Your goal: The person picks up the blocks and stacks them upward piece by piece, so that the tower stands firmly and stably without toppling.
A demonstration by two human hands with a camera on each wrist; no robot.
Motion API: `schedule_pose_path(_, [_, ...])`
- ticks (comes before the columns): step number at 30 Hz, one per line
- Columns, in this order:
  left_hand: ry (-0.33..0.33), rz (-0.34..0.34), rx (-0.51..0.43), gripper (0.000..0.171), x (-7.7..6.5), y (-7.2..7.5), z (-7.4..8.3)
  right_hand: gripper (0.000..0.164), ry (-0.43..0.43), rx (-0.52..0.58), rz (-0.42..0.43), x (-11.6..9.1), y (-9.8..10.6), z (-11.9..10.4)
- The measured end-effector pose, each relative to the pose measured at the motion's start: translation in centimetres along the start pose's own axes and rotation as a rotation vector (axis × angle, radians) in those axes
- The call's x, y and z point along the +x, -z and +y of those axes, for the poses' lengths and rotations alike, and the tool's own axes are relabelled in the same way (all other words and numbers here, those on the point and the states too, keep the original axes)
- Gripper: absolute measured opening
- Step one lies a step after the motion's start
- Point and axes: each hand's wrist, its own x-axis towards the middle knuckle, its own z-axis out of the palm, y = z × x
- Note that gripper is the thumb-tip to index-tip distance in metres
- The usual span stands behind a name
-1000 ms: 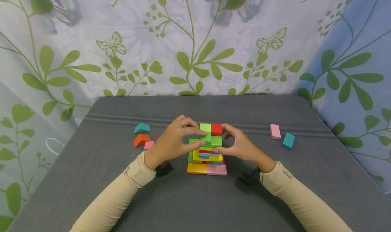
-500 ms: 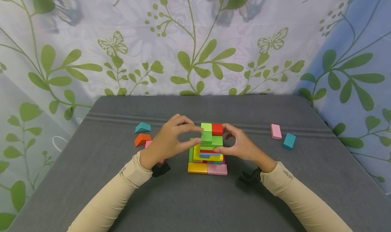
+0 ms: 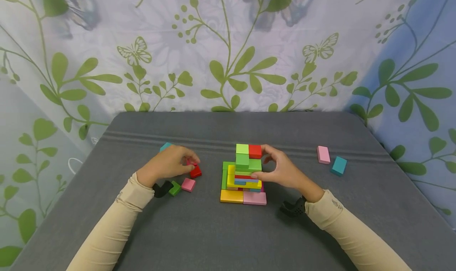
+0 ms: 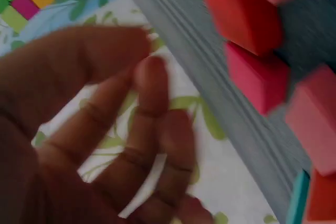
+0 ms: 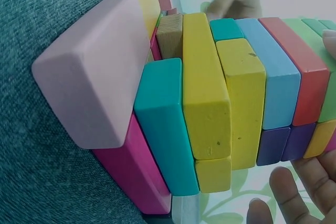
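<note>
A tower of colourful wooden blocks [image 3: 248, 186] stands mid-table, wider at its base than above. My right hand [image 3: 283, 168] steadies its upper part, thumb on the near side and fingers round the right and back. Seen from the right wrist, yellow blocks [image 5: 207, 93] and a light blue one [image 5: 281, 77] fill the tower's middle. My left hand [image 3: 169, 164] hovers over loose blocks to the left, fingers loosely bent. Beside its fingertips are a red block [image 3: 196, 172] and a crimson block [image 4: 257, 77]. Nothing shows between those fingers in the left wrist view.
Left of the tower lie a pink block [image 3: 188, 185] and a green block [image 3: 175, 188]. A teal block [image 3: 165, 146] peeks out behind my left hand. Farther right are a pale pink block [image 3: 323, 155] and another teal one [image 3: 339, 166]. A patterned curtain [image 3: 228, 49] hangs behind the table.
My left hand has left the tower's top-left side and moved left to the loose blocks. A green block stays on the tower where its fingers were. My right hand keeps its place.
</note>
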Motion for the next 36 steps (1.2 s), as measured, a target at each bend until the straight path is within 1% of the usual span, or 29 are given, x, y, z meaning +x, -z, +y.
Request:
schedule_pose_path(2, [0.056,-0.015,0.063,0.009,-0.2,-0.2,-0.3,0.058,-0.002,0.002,0.001,0.0,0.0,0.0])
schedule_pose_path(3, [0.084,-0.018,0.095,0.010,-0.2,-0.4,-0.4,0.058,-0.002,0.002,0.002,0.0,0.0,0.0])
schedule_pose_path(6, [0.149,-0.023,0.176,0.021,-0.1,-0.8,-0.3,0.058,0.001,0.002,0.003,0.0,0.0,0.1])
schedule_pose_path(9, [0.174,-0.033,0.211,0.028,0.2,-1.3,0.0,0.058,0.005,0.001,0.006,0.0,0.0,0.1])
schedule_pose_path(13, [0.155,-0.036,0.228,0.025,0.6,-1.9,0.3,0.057,0.004,0.001,0.008,0.0,0.0,0.1])
schedule_pose_path(15, [0.136,-0.033,0.225,0.020,0.8,-2.0,0.5,0.057,0.004,-0.002,0.008,0.0,0.0,0.2])
schedule_pose_path(17, [0.107,-0.014,0.218,0.018,0.9,-1.8,0.7,0.057,0.005,-0.004,0.008,0.0,0.1,0.2])
schedule_pose_path(19, [0.071,0.027,0.211,0.015,1.0,-1.4,1.2,0.057,0.005,-0.003,0.008,0.0,0.1,0.1])
schedule_pose_path(21, [0.027,0.085,0.202,0.015,1.1,-0.9,1.7,0.057,0.005,-0.001,0.007,0.0,0.1,0.1])
schedule_pose_path(24, [-0.036,0.178,0.176,0.018,1.2,0.1,2.9,0.057,0.001,0.002,0.005,0.0,0.1,0.0])
schedule_pose_path(28, [-0.099,0.260,0.119,0.019,1.5,1.1,4.6,0.058,-0.004,0.004,0.001,0.0,0.1,0.0])
schedule_pose_path(31, [-0.165,0.305,0.082,0.020,1.9,1.4,5.7,0.058,-0.008,0.010,-0.001,0.0,0.1,0.0])
schedule_pose_path(36, [-0.309,0.380,0.026,0.021,2.9,1.4,8.0,0.060,-0.003,0.023,-0.003,0.0,0.0,0.1])
